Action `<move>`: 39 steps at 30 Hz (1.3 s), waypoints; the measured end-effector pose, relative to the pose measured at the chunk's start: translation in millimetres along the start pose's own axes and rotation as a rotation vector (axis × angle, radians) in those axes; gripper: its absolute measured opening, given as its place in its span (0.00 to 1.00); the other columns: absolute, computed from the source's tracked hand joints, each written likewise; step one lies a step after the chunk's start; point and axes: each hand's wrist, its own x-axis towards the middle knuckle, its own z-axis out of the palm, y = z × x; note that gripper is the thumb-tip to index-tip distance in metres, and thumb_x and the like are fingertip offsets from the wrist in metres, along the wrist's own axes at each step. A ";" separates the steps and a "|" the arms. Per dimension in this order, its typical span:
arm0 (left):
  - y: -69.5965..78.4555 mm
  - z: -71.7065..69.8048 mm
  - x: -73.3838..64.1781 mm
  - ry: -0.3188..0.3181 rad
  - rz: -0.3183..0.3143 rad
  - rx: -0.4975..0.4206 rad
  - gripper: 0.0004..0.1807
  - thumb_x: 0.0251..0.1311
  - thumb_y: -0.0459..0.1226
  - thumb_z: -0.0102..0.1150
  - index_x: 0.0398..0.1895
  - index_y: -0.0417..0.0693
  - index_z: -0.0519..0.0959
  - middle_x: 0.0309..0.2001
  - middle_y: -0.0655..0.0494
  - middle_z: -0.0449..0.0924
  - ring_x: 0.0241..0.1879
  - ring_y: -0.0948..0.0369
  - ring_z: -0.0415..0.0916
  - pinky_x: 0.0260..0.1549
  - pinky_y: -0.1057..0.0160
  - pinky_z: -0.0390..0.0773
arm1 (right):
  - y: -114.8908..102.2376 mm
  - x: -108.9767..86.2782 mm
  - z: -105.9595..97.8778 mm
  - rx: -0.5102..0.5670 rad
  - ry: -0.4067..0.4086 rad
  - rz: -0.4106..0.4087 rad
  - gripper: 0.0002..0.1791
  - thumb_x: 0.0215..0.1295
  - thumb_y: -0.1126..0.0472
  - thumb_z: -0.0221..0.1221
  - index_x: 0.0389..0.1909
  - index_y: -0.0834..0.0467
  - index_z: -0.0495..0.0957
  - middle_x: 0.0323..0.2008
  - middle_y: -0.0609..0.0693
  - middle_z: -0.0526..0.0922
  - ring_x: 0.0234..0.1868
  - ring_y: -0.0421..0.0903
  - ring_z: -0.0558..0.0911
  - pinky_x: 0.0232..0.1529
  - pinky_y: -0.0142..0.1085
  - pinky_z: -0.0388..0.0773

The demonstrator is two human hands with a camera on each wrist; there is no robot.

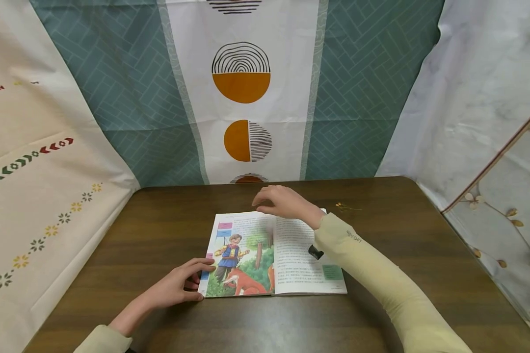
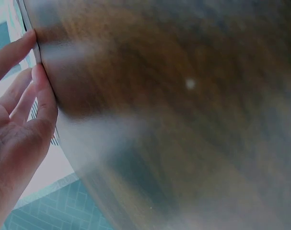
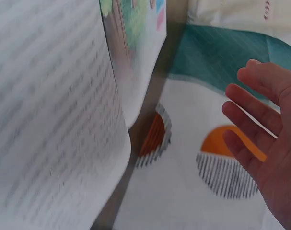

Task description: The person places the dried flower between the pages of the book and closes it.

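An illustrated book [image 1: 304, 260] lies spread on the dark wooden table. Its left page [image 1: 247, 245] carries a painted figure with a bow and a red fox; the right page is mostly text. My left hand [image 1: 176, 284] rests at the lower left corner of the book, fingers relaxed on the page edge. Over the top of the right page hovers my right hand [image 1: 282, 201], wrist bent toward the left. Seen from the right wrist, the right hand [image 3: 265, 124] has loosely extended fingers with nothing between them, apart from the pages [image 3: 54, 120].
The wooden table [image 1: 168, 235] reaches back to a hanging cloth [image 1: 357, 88] with teal panels and orange circles. A small yellow floral mark [image 1: 342, 206] shows behind the book on the right. Patterned cloth [image 1: 35, 196] borders the left side, marble-patterned cloth [image 1: 481, 122] the right.
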 end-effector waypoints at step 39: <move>3.5 -1.5 -1.3 -0.011 -0.028 -0.036 0.32 0.57 0.41 0.70 0.66 0.49 0.72 0.71 0.44 0.64 0.42 0.67 0.69 0.40 0.69 0.82 | 164.4 -174.1 -30.3 -0.040 0.171 0.428 0.11 0.68 0.62 0.61 0.49 0.60 0.83 0.47 0.58 0.86 0.48 0.56 0.84 0.50 0.53 0.79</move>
